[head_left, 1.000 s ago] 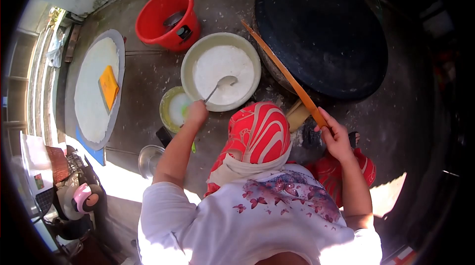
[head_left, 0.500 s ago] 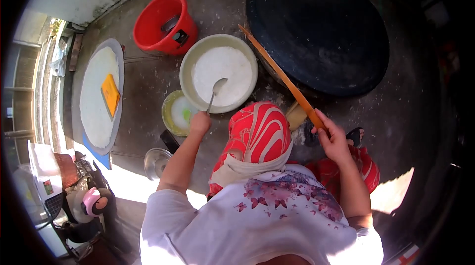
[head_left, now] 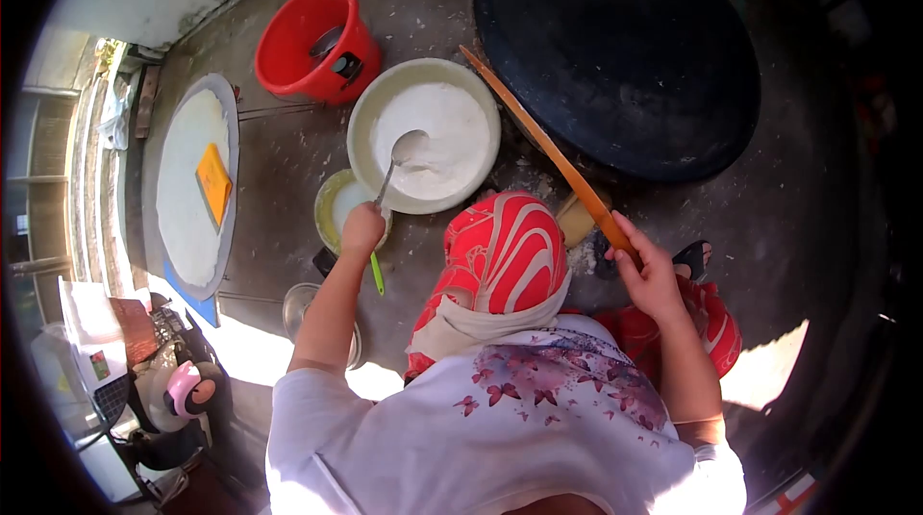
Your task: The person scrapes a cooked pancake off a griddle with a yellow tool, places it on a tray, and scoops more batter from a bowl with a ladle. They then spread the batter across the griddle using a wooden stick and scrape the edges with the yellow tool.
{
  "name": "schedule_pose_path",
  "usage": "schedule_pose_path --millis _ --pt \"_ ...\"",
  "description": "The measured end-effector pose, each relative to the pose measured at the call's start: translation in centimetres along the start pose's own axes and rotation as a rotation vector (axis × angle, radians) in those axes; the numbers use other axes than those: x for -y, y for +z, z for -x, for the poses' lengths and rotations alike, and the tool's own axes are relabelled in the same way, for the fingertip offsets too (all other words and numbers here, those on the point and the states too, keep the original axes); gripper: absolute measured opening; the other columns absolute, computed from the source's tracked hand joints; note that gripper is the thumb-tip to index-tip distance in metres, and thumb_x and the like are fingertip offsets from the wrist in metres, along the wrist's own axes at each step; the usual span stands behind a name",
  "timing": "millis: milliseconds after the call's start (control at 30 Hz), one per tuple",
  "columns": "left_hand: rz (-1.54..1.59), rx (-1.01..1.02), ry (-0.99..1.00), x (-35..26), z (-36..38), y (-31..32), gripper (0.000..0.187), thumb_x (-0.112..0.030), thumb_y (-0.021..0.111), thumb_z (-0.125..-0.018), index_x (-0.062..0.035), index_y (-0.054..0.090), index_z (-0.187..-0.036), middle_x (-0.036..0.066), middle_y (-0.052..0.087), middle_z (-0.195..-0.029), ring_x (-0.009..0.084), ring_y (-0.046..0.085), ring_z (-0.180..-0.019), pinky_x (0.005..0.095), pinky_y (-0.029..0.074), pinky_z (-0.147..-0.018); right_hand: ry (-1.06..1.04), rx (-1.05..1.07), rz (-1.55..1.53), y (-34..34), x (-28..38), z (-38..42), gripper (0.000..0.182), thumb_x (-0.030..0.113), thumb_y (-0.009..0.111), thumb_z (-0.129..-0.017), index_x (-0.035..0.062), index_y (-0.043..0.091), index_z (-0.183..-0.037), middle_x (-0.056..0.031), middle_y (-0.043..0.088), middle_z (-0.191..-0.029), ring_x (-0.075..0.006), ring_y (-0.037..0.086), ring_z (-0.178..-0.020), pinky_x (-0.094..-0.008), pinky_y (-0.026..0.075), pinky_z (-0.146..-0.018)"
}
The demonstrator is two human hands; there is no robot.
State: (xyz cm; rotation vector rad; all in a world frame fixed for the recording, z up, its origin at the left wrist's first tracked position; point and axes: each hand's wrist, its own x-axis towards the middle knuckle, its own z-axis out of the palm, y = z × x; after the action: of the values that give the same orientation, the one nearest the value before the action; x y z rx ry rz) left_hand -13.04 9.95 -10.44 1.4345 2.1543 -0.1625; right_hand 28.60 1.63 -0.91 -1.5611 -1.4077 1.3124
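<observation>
My left hand [head_left: 362,227] is closed round the handle of a metal spoon [head_left: 407,146], which also seems to have a green-handled tool [head_left: 377,275] just below the fist. The spoon's bowl is over white powder [head_left: 442,130] in a wide pale basin [head_left: 358,145]. My right hand [head_left: 649,270] grips the lower end of a long, flat wooden stick [head_left: 548,145], whose pointed tip reaches past the basin's right side along the edge of a big round black griddle [head_left: 625,53]. Beside the basin, a small yellow-green bowl [head_left: 325,210] holds whitish liquid, partly hidden by my left hand.
A red bucket [head_left: 310,49] stands behind the basin at the left. Farther left lies a round board [head_left: 231,121] with a pale sheet and a yellow scraper [head_left: 213,183] on it. A metal lid [head_left: 300,308] is beside my left forearm.
My left hand has moved left and slightly down, bringing the spoon's bowl toward the left part of the powder. The green handle now shows below the hand. My right hand has barely moved.
</observation>
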Motion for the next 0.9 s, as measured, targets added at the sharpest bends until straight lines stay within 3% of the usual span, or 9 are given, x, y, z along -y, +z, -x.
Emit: schedule_pose_path --millis 133,200,233,300,433,500,533,767,900 --pt "-0.074 -0.037 0.074 0.6 -4.1 8.3 0.024 -0.016 0.047 -0.082 0.0029 0.058 -0.091 0.022 0.062 -0.081 0.0353 0.061 -0.068 0.0419 0.048 -0.061 -0.015 -0.006 0.015 0.0 -0.2 -0.1 0.048 -0.002 0.047 -0.084 0.0102 0.042 -0.13 -0.0065 0.061 -0.086 -0.0076 0.056 -0.075 -0.0191 0.042 -0.068" --pt "1.108 0.617 -0.539 -1.4 -4.6 8.7 0.019 -0.014 0.045 -0.084 0.0017 0.054 -0.09 0.011 0.053 -0.061 0.021 0.05 -0.045 0.0306 0.039 -0.039 0.024 0.0 0.038 -0.2 -0.3 -0.2 0.048 -0.003 0.047 -0.084 0.0103 0.042 -0.13 -0.0072 0.061 -0.086 -0.0078 0.056 -0.075 -0.0192 0.043 -0.068" --pt "1.108 0.62 -0.538 -2.2 -3.8 7.2 0.019 -0.014 0.045 -0.084 0.0017 0.054 -0.09 0.011 0.053 -0.061 0.021 0.05 -0.045 0.0306 0.039 -0.039 0.026 -0.002 0.04 -0.3 -0.2 -0.1 0.048 -0.003 0.047 -0.084 0.0103 0.042 -0.13 -0.0072 0.061 -0.086 -0.0078 0.056 -0.075 -0.0192 0.043 -0.068" --pt "1.457 0.706 -0.562 -3.7 -0.9 1.6 0.016 -0.014 0.04 -0.086 -0.0036 0.052 -0.086 0.001 0.037 -0.052 0.0058 0.03 -0.04 0.0187 0.021 -0.031 -0.012 -0.011 0.02 -0.2 -0.1 -0.4 0.048 -0.002 0.048 -0.084 0.0104 0.041 -0.13 -0.0075 0.062 -0.087 -0.0076 0.056 -0.076 -0.0192 0.043 -0.069" --pt "1.394 0.432 -0.291 -2.0 0.5 -0.6 0.02 -0.016 0.043 -0.086 -0.0008 0.055 -0.083 0.011 0.05 -0.055 0.0195 0.045 -0.042 0.0308 0.036 -0.035 -0.027 -0.02 -0.025 0.1 -0.4 -0.2 0.049 -0.001 0.049 -0.084 0.0108 0.041 -0.13 -0.0077 0.062 -0.086 -0.0076 0.056 -0.076 -0.0193 0.043 -0.068" --pt "-0.019 -0.253 0.283 -1.8 1.2 1.6 0.022 -0.018 0.045 -0.085 0.0008 0.057 -0.082 0.022 0.059 -0.07 0.0357 0.058 -0.061 0.0432 0.046 -0.055 -0.019 -0.009 -0.002 -0.2 -0.4 -0.2 0.049 -0.001 0.049 -0.084 0.0105 0.04 -0.131 -0.0072 0.062 -0.086 -0.0069 0.056 -0.077 -0.0193 0.043 -0.068" --pt "-0.079 0.012 0.126 -2.3 1.3 1.1 0.023 -0.019 0.046 -0.084 -0.0006 0.058 -0.094 0.024 0.059 -0.091 0.039 0.057 -0.089 0.047 0.043 -0.078 -0.025 -0.009 0.002 -0.3 -0.3 -0.3 0.049 -0.001 0.049 -0.084 0.0105 0.04 -0.131 -0.0072 0.062 -0.086 -0.0069 0.056 -0.077 -0.0193 0.043 -0.068" --pt "-0.019 -0.141 0.068 -4.4 -0.9 3.3 0.023 -0.019 0.048 -0.083 -0.0019 0.061 -0.09 0.022 0.061 -0.087 0.0379 0.058 -0.087 0.0449 0.045 -0.076 -0.012 -0.007 0.039 0.1 -0.3 -0.3 0.049 -0.003 0.048 -0.083 0.0086 0.041 -0.13 -0.0073 0.062 -0.087 -0.008 0.057 -0.077 -0.0196 0.043 -0.068" --pt "-0.052 0.011 0.14 -1.4 0.6 1.7 0.022 -0.018 0.047 -0.082 -0.0027 0.062 -0.089 0.022 0.061 -0.088 0.0378 0.058 -0.086 0.0454 0.045 -0.075 0.049 0.034 0.01 -0.1 -0.1 -0.3 0.049 -0.005 0.047 -0.084 0.0078 0.04 -0.131 -0.0052 0.057 -0.096 -0.008 0.054 -0.082 -0.02 0.042 -0.075"
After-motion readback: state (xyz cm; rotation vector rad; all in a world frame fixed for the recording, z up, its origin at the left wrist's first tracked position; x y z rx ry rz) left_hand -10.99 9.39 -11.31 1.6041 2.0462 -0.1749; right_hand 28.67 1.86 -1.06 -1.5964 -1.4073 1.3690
